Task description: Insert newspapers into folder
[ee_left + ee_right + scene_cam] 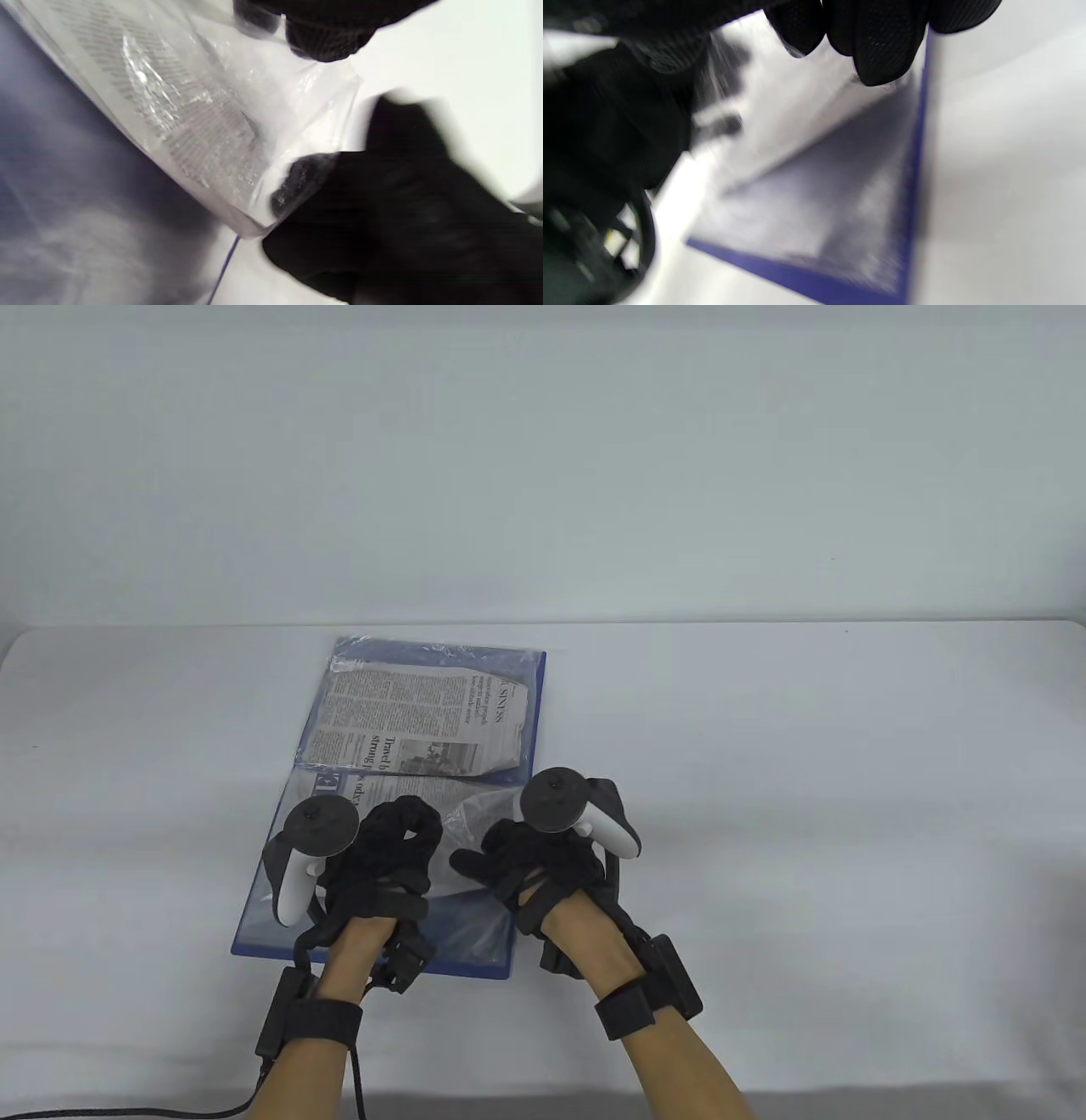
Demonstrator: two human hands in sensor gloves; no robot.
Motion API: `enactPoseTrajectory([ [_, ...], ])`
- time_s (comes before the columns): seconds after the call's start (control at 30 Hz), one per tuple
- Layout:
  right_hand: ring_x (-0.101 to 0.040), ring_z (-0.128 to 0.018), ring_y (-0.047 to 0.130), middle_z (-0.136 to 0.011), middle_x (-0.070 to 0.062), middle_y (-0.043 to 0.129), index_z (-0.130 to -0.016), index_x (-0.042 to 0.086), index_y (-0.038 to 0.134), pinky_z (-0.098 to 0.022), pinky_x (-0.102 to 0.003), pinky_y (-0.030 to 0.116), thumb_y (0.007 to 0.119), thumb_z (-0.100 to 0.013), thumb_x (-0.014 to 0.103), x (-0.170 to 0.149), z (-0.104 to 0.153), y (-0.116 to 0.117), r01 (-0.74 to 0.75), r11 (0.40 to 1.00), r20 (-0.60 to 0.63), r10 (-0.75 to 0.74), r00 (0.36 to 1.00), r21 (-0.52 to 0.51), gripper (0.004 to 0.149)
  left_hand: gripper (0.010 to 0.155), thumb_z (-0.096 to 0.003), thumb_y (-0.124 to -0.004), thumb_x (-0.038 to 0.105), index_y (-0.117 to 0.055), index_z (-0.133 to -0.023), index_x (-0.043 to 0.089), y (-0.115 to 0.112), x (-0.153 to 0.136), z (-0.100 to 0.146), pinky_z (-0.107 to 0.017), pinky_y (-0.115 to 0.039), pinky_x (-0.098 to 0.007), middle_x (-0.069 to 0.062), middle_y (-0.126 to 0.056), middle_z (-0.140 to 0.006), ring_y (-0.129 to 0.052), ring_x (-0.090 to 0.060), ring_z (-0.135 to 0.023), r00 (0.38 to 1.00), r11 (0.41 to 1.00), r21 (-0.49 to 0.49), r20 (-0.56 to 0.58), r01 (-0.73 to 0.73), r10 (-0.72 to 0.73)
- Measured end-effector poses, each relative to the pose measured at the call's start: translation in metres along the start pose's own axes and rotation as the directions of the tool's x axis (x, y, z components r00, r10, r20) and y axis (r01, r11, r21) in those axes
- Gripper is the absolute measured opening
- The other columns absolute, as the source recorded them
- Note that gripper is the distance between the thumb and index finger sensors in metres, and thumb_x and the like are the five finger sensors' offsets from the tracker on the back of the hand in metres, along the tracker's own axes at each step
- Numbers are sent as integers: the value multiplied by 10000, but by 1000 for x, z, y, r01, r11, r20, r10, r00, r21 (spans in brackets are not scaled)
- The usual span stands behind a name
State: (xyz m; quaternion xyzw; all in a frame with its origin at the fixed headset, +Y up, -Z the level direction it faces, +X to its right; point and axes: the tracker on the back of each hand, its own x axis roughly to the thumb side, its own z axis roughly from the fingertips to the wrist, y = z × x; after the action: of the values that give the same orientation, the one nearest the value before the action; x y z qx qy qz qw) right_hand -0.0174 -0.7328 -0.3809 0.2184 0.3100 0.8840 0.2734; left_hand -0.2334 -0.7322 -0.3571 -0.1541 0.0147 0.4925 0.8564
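Blue-edged rectangular folder of clear glossy plastic (pixel 526 704), lying flat on the white counter (pixel 806 780), left of centre; long axis runs from the near edge toward the far edge, leaning slightly to the right at the far end. Surface crinkled and reflective, with a thin dark-blue border along its right and near sides. Contents: a folded grey-printed newspaper sheet (pixel 416 721) in the far half, its columns and headlines turned sideways, the headlines reading toward the near side; paper creased, one far corner cut at a slant. A further strip of newsprint shows under the film just before the hands. Left hand in black mesh glove (pixel 386 848) rests over the near-left part of the folder; in the left wrist view its fingertips (pixel 326 40) pinch a lifted clear plastic layer (pixel 203 127) with print showing through. Right hand in black mesh glove (pixel 530 861) lies beside it, fingertips (pixel 882 46) bent down onto the film near the blue right edge; whether it grips the film cannot be told.
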Motion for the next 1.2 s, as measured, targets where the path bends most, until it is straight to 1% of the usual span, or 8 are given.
enactPoseTrajectory([
  [0.1, -353, -702, 788, -923, -257, 542, -946, 49, 570, -564, -577, 632, 738, -601, 289, 12, -10, 10, -129, 992, -46, 128, 991, -3, 452, 417, -629, -655, 432, -561, -1024, 334, -1, 2, 0, -907, -265, -624, 18, -368, -1271, -160, -352, -1218, 1000, 1000, 2, 19, 0, 0],
  [0.23, -262, -579, 905, -837, -230, 691, -866, 71, 679, -526, -517, 721, 753, -568, 221, 18, -3, -6, -248, 934, -145, 217, 965, -259, 342, 425, -637, -640, 436, -549, -1039, 329, 3, 8, 3, -902, -264, -629, -2, -360, -1270, -158, -362, -1212, 998, 1000, 21, 62, 0, -1],
  [0.4, -248, -555, 906, -821, -234, 686, -864, 66, 664, -522, -514, 720, 731, -569, 220, 12, 2, -42, 23, 921, -58, -49, 997, -388, 339, 572, -637, -588, 467, -352, -1147, 358, 14, 44, 27, -901, -200, -628, -13, -251, -1285, -81, -346, -1208, 971, 968, 222, 182, 116, -158],
  [0.5, -243, -548, 904, -820, -234, 687, -866, 64, 662, -517, -507, 722, 729, -571, 223, 13, -1, -68, 117, 888, -25, -143, 989, -444, 341, 557, -635, -579, 479, -369, -1143, 386, 21, 64, 44, -911, -174, -619, 16, -246, -1290, -62, -323, -1217, 938, 928, 322, 222, 186, -265],
  [0.63, -229, -532, 904, -813, -234, 695, -866, 63, 667, -515, -502, 722, 733, -574, 227, 6, -13, -96, 216, 845, -26, -262, 965, -489, 341, 496, -640, -567, 473, -472, -1118, 383, 34, 68, 60, -916, -183, -619, 36, -337, -1285, -114, -307, -1233, 938, 902, 416, 257, 111, -234],
  [0.93, -218, -537, 905, -819, -230, 698, -880, 65, 663, -518, -494, 725, 736, -588, 239, -39, -51, -137, 421, 719, -53, -534, 844, -554, 348, 499, -643, -555, 476, -472, -1124, 370, 59, 25, 40, -904, -175, -632, 10, -334, -1285, -109, -339, -1223, 999, 933, 360, 37, -8, -6],
  [1.07, -236, -605, 879, -872, -212, 651, -911, 90, 629, -557, -503, 692, 706, -605, 277, -56, -73, -140, 409, 752, -99, -527, 844, -517, 367, 507, -644, -545, 485, -464, -1129, 361, 72, -10, 20, -902, -163, -629, 8, -332, -1284, -102, -334, -1222, 980, 934, 318, -59, -160, 188],
  [1.2, -472, -856, 607, -995, -329, 297, -1070, -20, 267, -621, -658, 473, 642, -620, 366, -64, -71, -129, 527, 727, 5, -585, 811, -440, 702, 526, -646, -537, 506, -427, -1143, 373, 82, -34, 9, -907, -149, -615, 18, -295, -1292, -78, -324, -1222, 938, 933, 306, -225, -189, 264],
])
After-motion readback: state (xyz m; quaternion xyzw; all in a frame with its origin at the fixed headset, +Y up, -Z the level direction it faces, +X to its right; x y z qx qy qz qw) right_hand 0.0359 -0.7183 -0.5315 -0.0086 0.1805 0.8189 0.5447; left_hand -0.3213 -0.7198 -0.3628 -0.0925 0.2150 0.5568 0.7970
